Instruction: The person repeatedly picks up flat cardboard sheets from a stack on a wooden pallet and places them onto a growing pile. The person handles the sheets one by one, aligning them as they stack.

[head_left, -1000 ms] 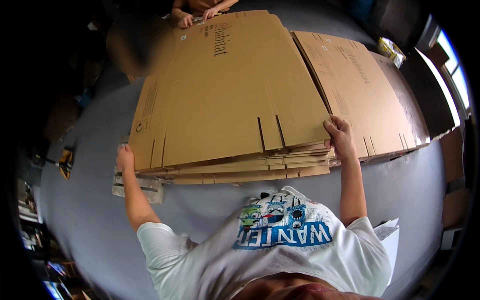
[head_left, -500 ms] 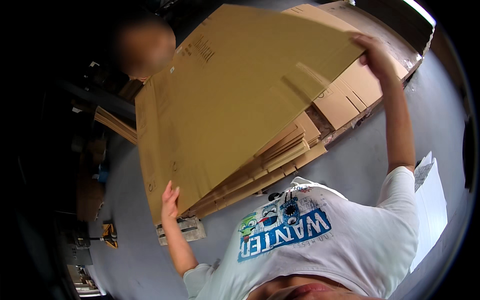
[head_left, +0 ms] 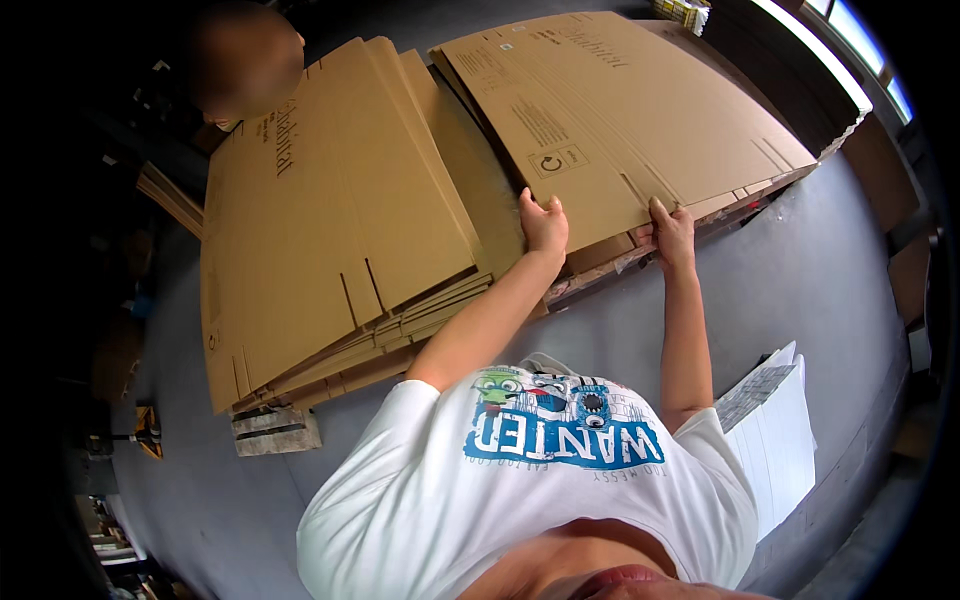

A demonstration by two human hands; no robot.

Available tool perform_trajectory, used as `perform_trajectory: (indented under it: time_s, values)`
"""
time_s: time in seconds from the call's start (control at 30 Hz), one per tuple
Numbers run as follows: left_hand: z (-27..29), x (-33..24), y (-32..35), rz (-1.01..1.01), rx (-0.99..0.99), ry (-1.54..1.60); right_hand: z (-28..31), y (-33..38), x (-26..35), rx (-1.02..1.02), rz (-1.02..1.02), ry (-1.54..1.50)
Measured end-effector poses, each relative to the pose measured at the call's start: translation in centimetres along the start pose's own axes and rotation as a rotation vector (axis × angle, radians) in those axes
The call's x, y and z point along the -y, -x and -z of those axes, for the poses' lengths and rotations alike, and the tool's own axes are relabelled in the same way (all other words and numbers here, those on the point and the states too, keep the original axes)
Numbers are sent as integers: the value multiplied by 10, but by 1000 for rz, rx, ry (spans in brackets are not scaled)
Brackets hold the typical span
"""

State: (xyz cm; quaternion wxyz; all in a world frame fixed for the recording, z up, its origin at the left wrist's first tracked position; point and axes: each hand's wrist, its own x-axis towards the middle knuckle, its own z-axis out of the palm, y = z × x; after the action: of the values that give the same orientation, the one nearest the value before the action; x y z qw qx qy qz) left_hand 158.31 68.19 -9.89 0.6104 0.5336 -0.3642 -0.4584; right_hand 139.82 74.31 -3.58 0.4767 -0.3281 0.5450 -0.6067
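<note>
A flattened cardboard box [head_left: 640,120] lies on top of the stack at the right, its near edge toward me. My left hand [head_left: 546,226] is closed at its near left corner, the thumb on top. A little farther right, my right hand [head_left: 672,234] pinches the same near edge, thumb above and the other fingers partly hidden below. To the left, another flattened cardboard box [head_left: 330,210] tops a second stack, with slots cut in its near side. The layered edges of the cardboard sheets [head_left: 430,312] show beneath it.
A wooden pallet [head_left: 277,430] shows under the left stack. White sheets [head_left: 775,440] stand on the floor at my right. Another person's head [head_left: 245,65], blurred, is beyond the left stack. A yellow and black object [head_left: 148,432] is on the floor far left.
The large flattened box I held up between both hands now lies on the left stack. Both hands have moved to the near edge of the box on the right stack.
</note>
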Motion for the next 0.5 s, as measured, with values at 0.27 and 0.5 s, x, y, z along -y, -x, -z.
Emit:
perform_trajectory:
  time_s: [0.27, 0.5]
  values:
    - [27, 34, 51, 318, 762, -554, 65, -51, -145, -161, -353, 38]
    - [118, -143, 92, 284, 822, 9, 48, -63, -142, -155, -354, 197]
